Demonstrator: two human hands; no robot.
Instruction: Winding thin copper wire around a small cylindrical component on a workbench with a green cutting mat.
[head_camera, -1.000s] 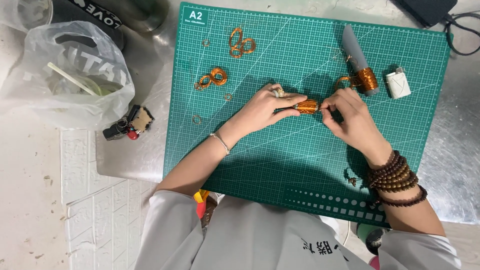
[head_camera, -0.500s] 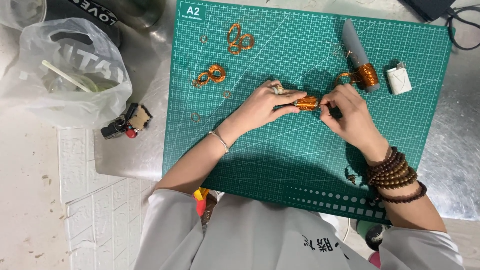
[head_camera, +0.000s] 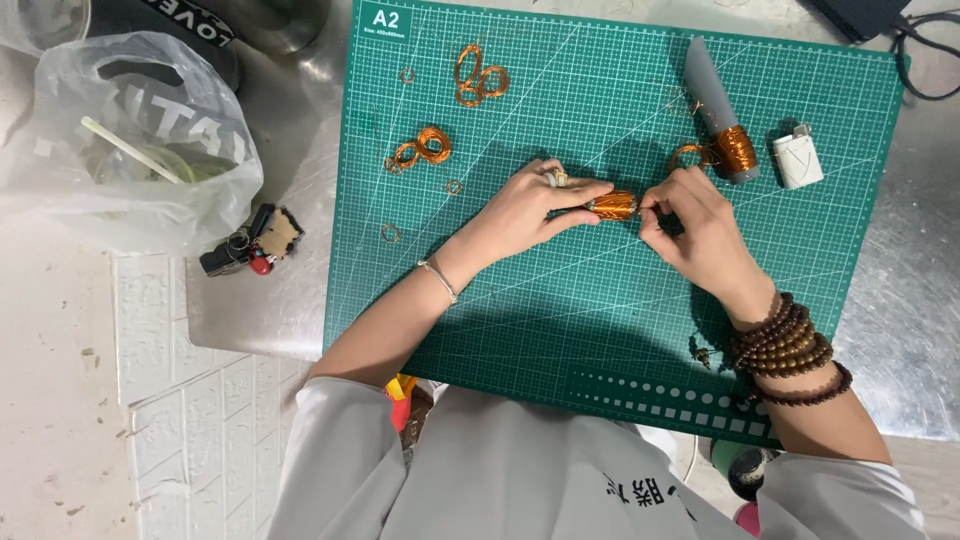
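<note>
**Copper coil held mid-mat, both hands on it**

Our left hand (head_camera: 525, 205) grips the small copper-wire-wound cylinder (head_camera: 612, 206) by its left end; right hand (head_camera: 690, 225) pinches its right end. It sits just above the green cutting mat (head_camera: 600, 330) centre. We judge it light, with fine wire that kinks easily, so hold the ends, not the windings. Farther back: grey rod with copper winding (head_camera: 722, 120), loose copper wire loops (head_camera: 478, 80).
</note>
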